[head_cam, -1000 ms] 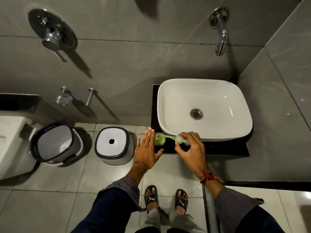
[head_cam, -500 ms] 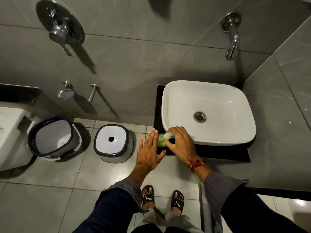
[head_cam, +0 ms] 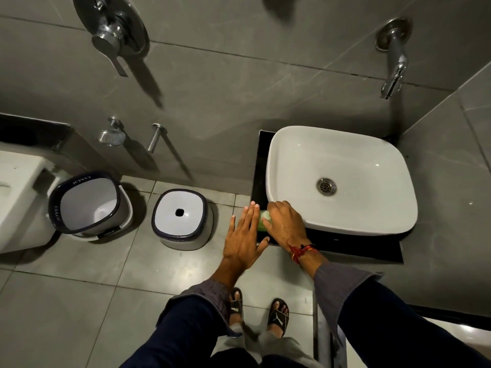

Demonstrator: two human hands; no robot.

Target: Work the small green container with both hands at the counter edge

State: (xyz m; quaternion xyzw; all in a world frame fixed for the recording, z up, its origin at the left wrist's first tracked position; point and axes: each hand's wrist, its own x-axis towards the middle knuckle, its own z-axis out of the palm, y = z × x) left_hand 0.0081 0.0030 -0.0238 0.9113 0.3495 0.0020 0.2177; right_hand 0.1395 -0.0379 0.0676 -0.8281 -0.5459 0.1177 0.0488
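My right hand (head_cam: 285, 221) curls over a small green bottle (head_cam: 263, 221) that stands on the black counter (head_cam: 345, 248) at the front left corner of the white basin (head_cam: 342, 179). Only a sliver of the green bottle shows between my two hands. My left hand (head_cam: 243, 239) is held flat with straight fingers just left of the bottle, by the counter's left edge, holding nothing.
A wall tap (head_cam: 393, 57) hangs above the basin. On the grey tiled floor stand a white stool (head_cam: 180, 219) and a white bucket (head_cam: 87, 203). A toilet (head_cam: 16, 197) is at far left. A shower mixer (head_cam: 114, 33) is on the wall. My sandalled feet (head_cam: 255, 312) are below.
My right hand moved left along the counter's front edge and now covers the green bottle, hiding its pump. My left hand stayed flat beside it. The camera view shifted slightly.
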